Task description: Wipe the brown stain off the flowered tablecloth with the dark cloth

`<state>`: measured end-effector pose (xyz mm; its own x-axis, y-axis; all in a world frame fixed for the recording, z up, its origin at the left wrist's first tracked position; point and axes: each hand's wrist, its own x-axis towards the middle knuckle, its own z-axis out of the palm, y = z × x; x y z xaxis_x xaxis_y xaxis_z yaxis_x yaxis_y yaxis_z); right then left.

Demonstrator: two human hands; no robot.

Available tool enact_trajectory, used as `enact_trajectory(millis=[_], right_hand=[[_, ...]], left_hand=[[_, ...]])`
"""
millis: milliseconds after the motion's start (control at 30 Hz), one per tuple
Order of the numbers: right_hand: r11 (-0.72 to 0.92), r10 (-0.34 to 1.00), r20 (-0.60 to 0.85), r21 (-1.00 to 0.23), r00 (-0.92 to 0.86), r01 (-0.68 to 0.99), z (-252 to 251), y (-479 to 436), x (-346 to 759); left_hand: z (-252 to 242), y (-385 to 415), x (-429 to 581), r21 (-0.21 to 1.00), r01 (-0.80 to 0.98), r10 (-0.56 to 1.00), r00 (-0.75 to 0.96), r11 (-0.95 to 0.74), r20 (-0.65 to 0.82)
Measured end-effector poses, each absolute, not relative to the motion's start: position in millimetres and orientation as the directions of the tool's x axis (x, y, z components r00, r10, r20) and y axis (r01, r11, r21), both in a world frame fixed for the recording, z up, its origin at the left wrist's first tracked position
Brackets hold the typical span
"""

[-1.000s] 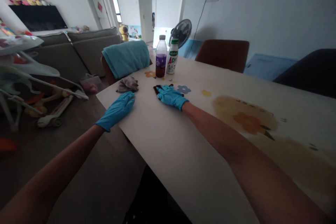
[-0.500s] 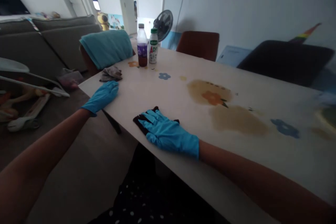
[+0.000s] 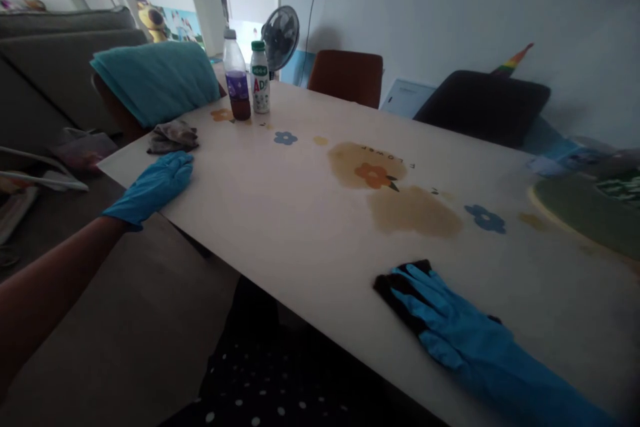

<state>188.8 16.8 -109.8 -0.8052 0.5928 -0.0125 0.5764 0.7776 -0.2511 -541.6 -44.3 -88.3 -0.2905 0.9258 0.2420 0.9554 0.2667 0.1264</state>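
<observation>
My right hand (image 3: 455, 327), in a blue glove, holds a black cloth (image 3: 400, 297) pressed against the white tabletop (image 3: 280, 213) near its front edge. The cloth sticks out past the fingertips and beside the palm. At the table's left corner, my left hand (image 3: 157, 185), also gloved in blue, lies flat and open with nothing in it. Just beyond its fingers is a crumpled grey-brown rag (image 3: 173, 137), apart from the hand as far as I can see. Printed flowers and tan patches decorate the tabletop.
A bottle with a purple label (image 3: 237, 83) and a white bottle with a green cap (image 3: 260, 80) stand at the far left. A round green mat (image 3: 585, 207) lies at the right. Chairs surround the table, one draped with a teal towel (image 3: 160, 77); behind stands a fan (image 3: 281, 37).
My right hand has slid the black cloth rightward along the near side of the table. My left hand stays by the rag. The view has turned to the right.
</observation>
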Motion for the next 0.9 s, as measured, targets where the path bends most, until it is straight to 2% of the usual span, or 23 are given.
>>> enact_trajectory(millis=[100, 200, 300, 533, 633, 900], right_hand=[[0.772, 0.578, -0.059, -0.284, -0.814, 0.569, -94, 23, 176], [0.808, 0.494, -0.089, -0.320, -0.865, 0.494, -71, 33, 129], [0.863, 0.363, -0.083, -0.345, -0.928, 0.368, -57, 48, 67], [0.918, 0.229, -0.036, -0.325, -0.973, 0.228, -56, 104, -73], [0.924, 0.256, -0.049, -0.281, -0.965, 0.260, -57, 131, -126], [0.887, 0.441, -0.036, -0.131, -0.897, 0.442, -46, 214, -248]], left_hand=[[-88, -44, -541, 0.153, 0.950, 0.930, -0.301, 0.273, 0.209], [-86, -43, -539, 0.174, 0.942, 0.925, -0.319, 0.286, 0.206], [-83, -43, -536, 0.173, 0.941, 0.928, -0.321, 0.290, 0.189], [-92, -50, -538, 0.199, 0.942, 0.927, -0.311, 0.271, 0.209], [-98, -52, -541, 0.219, 0.938, 0.930, -0.311, 0.268, 0.197], [-107, -44, -544, 0.260, 0.916, 0.901, -0.366, 0.305, 0.233]])
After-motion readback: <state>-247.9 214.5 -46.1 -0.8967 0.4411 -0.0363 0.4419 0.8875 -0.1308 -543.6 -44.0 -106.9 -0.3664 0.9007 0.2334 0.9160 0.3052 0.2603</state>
